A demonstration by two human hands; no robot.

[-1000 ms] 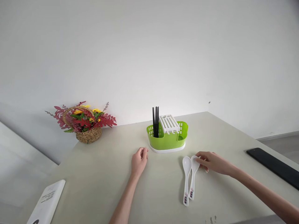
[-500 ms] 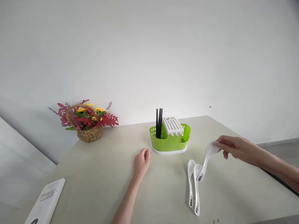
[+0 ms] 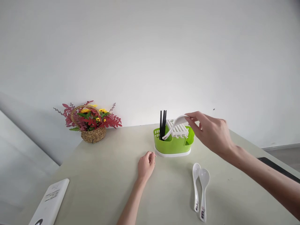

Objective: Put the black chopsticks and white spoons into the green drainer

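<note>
My right hand (image 3: 208, 131) pinches a white spoon (image 3: 176, 122) by its bowl end, with the handle slanting down to the left. The handle's tip is over the left part of a green cutlery caddy (image 3: 174, 146), by several black chopsticks (image 3: 162, 125) that stand in it. A white slotted rack (image 3: 180, 129) spans the caddy's top, partly behind the spoon. My left hand (image 3: 146, 164) rests on the table with its fingers curled in, just left of the caddy's white base. Whether anything is inside those fingers is hidden. Two more white spoons, a left one (image 3: 196, 187) and a right one (image 3: 203, 193), lie in front.
At the back left stands a wicker basket (image 3: 93, 136) of red and yellow artificial flowers. A white flat box-like object (image 3: 50, 203) lies at the table's left front. A dark flat object (image 3: 276, 167) sits at the right edge, partly behind my right forearm. A wall rises behind the table.
My right hand has carried the spoon up and left, from above the lying spoons to over the caddy. One lying spoon has shifted and turned slightly. My left hand stays put.
</note>
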